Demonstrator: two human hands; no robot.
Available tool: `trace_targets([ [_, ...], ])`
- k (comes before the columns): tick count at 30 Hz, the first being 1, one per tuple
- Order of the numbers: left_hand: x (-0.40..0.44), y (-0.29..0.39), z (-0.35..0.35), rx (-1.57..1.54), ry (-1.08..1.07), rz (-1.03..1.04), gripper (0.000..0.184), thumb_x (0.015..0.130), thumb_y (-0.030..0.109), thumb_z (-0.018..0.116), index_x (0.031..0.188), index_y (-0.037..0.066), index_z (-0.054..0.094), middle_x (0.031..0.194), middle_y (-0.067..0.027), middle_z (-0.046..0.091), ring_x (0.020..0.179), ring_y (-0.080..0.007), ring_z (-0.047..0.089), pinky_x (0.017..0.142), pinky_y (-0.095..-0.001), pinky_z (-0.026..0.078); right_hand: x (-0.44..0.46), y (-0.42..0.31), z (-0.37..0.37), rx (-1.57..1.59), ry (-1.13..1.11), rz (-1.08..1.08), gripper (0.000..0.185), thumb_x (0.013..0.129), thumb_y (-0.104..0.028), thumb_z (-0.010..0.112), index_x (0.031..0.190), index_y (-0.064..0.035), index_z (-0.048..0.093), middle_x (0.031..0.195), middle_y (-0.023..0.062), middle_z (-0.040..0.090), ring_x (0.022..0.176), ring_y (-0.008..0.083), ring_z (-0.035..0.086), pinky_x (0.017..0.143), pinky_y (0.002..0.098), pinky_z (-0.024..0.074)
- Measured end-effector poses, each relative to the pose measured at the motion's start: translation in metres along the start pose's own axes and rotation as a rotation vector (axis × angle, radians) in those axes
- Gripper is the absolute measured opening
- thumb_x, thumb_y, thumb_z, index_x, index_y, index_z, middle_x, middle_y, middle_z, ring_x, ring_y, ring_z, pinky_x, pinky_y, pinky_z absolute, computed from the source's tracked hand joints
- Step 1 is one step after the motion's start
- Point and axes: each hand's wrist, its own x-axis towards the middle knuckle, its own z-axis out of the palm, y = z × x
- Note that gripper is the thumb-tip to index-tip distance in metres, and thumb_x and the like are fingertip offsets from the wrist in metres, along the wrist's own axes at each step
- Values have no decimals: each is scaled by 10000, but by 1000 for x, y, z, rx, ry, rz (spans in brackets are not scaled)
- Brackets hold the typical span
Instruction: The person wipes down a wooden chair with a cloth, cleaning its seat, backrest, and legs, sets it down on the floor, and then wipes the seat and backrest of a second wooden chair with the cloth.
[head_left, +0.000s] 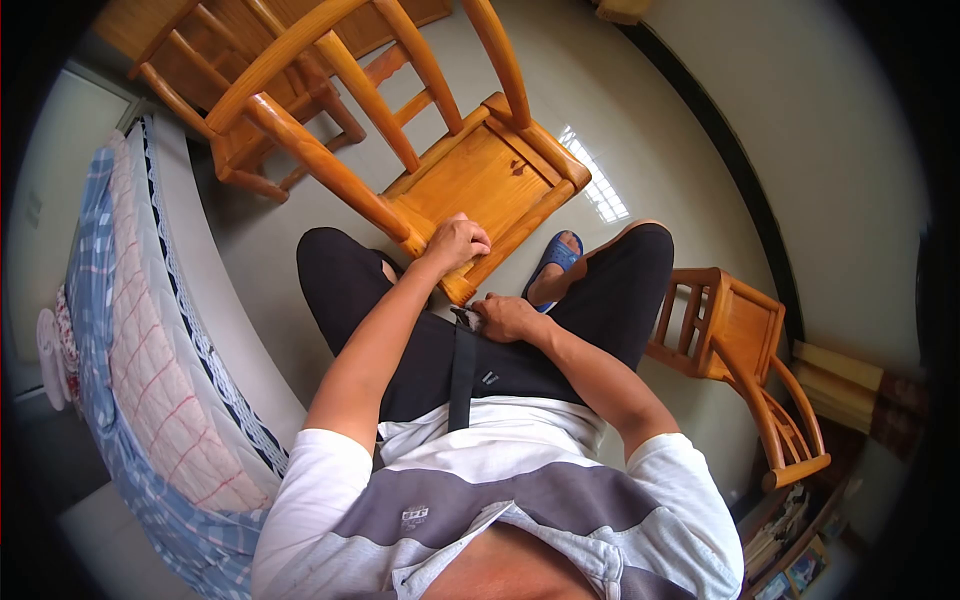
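A wooden chair (478,178) with a slatted back stands tilted before me, its near corner between my knees. My left hand (460,243) rests on the near part of its seat. Its fingers are curled in, and whatever they may hold is hidden. My right hand (508,318) is lower, just beside the chair's near corner and close to my lap. Its fingers are closed on a small greyish-white piece (471,319), too small to name. A black strap (463,375) runs from there down over my trousers.
A second wooden chair (250,150) stands behind at upper left, and a small wooden chair (745,325) is at right by the wall. A bed (160,390) with a checked blue cover lies at left. My blue slipper (560,255) is on the shiny floor.
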Motion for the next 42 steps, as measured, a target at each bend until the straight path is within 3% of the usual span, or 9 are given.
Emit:
trace_targets([
  [2,1,0,0,9,-6,1,104,721,182,726,756,84,726,788,-60,671,844,-246,561,784,-355,469,2,-1,-2,-38,-61,21,437,805,-243,525,1214,-91,559,1108,220,573,1019,371,599,869,435,490],
  [16,0,6,3,105,53,85,149,736,221,722,753,73,719,792,-72,666,803,-258,569,755,-365,473,1,-2,-3,-14,-27,10,411,800,-238,533,1178,-84,579,1088,233,591,1020,366,600,872,436,486],
  [24,1,9,11,345,132,155,168,751,239,708,743,71,702,758,-63,651,772,-256,576,725,-374,472,4,0,-1,-40,-27,7,381,798,-218,526,1141,-68,594,1069,232,613,1004,355,611,859,435,491],
  [30,-1,11,3,171,68,133,165,746,242,714,746,78,706,752,-57,651,774,-250,584,717,-357,475,4,1,0,-12,-26,11,396,803,-222,525,1169,-84,587,1075,230,611,1003,356,613,863,435,490],
  [39,1,18,8,418,70,197,196,766,245,695,699,61,689,744,-75,655,779,-266,599,726,-386,481,6,-2,-4,-42,-88,-8,433,812,-238,527,1215,-84,558,1102,229,575,1017,368,598,872,424,485],
  [42,1,12,11,266,149,189,176,759,232,701,710,64,688,724,-72,641,759,-253,591,684,-372,480,6,2,1,-14,-30,6,395,791,-232,539,1156,-94,599,1079,221,616,1042,345,596,878,432,484],
])
